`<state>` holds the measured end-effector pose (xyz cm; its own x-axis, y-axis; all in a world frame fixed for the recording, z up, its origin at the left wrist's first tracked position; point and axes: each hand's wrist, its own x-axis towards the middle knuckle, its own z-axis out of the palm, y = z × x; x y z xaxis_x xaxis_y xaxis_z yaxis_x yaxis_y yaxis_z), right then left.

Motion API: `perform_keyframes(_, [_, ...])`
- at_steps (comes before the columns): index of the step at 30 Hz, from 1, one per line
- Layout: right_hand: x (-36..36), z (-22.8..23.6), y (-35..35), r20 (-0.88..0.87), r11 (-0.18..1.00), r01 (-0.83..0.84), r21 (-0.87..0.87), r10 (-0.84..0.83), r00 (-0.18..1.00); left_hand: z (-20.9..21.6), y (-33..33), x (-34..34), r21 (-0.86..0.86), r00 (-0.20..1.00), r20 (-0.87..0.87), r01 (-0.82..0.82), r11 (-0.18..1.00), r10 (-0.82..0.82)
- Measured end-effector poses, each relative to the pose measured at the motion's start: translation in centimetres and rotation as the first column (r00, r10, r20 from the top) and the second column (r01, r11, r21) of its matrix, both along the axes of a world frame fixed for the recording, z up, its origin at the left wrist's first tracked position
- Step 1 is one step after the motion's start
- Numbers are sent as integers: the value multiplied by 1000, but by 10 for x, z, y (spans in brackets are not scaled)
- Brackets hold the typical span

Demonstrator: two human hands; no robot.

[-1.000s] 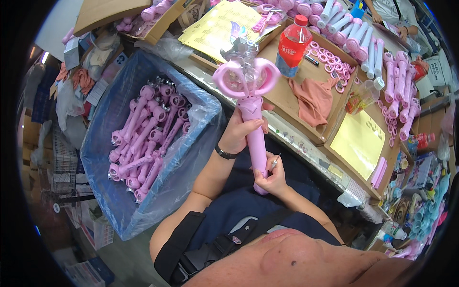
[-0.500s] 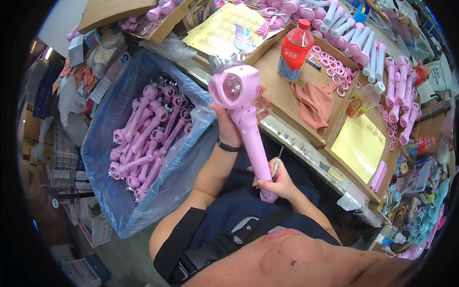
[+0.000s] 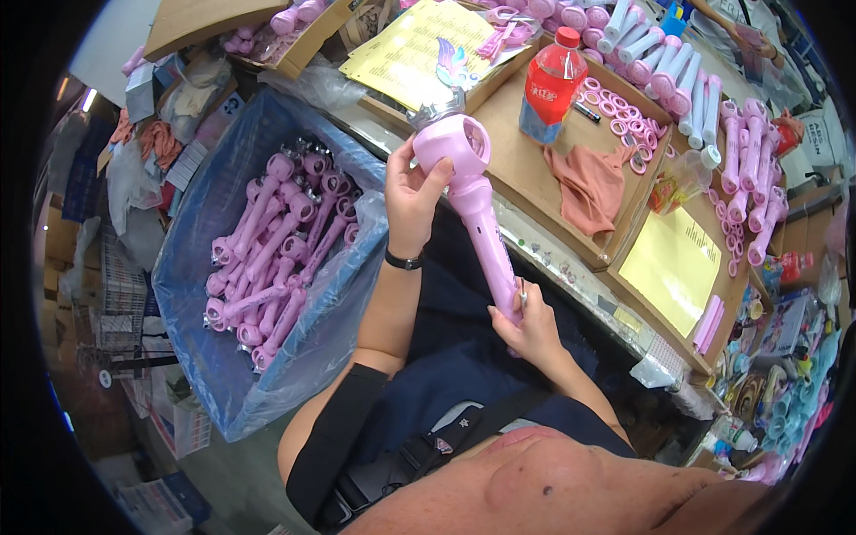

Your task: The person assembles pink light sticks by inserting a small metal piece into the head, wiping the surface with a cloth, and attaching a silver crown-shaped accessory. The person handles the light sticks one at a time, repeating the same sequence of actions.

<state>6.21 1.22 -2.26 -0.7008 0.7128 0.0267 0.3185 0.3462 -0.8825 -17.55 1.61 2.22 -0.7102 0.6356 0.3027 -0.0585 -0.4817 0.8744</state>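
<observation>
A pink toy wand (image 3: 481,227) with a ring-shaped head and a silver crown-like top (image 3: 435,109) slants across the middle. My left hand (image 3: 412,201) grips its head, thumb on the near side and fingers mostly behind. Lower down, my right hand (image 3: 532,330) is closed round the end of the handle. A slim metal tool (image 3: 522,292) pokes up between the right fingers, most of it hidden. To the left, several similar pink wands (image 3: 267,241) lie heaped in a bin lined with blue plastic (image 3: 201,374).
On the bench to the right, a cardboard tray holds a red-labelled bottle (image 3: 551,89), an orange cloth (image 3: 587,192) and pink rings (image 3: 624,120). Yellow sheets (image 3: 673,272) lie nearby. Wand handles (image 3: 669,76) are piled farther back. A co-worker's arm (image 3: 722,22) shows at the far right.
The wand has turned about its length, and its crown now shows clearly. My left thumb has come round to its front. My right hand has shifted slightly up and right.
</observation>
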Motion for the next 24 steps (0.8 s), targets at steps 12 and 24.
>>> perform_keyframes(12, [1,-7,7,-435,857,-255,-447,41,900,-19,4,2,250,984,169,12,968,-56])
perform_keyframes(24, [1,-30,-1,-497,-553,-829,-87,-697,517,-16,7,0,28,999,-46,20,999,-18])
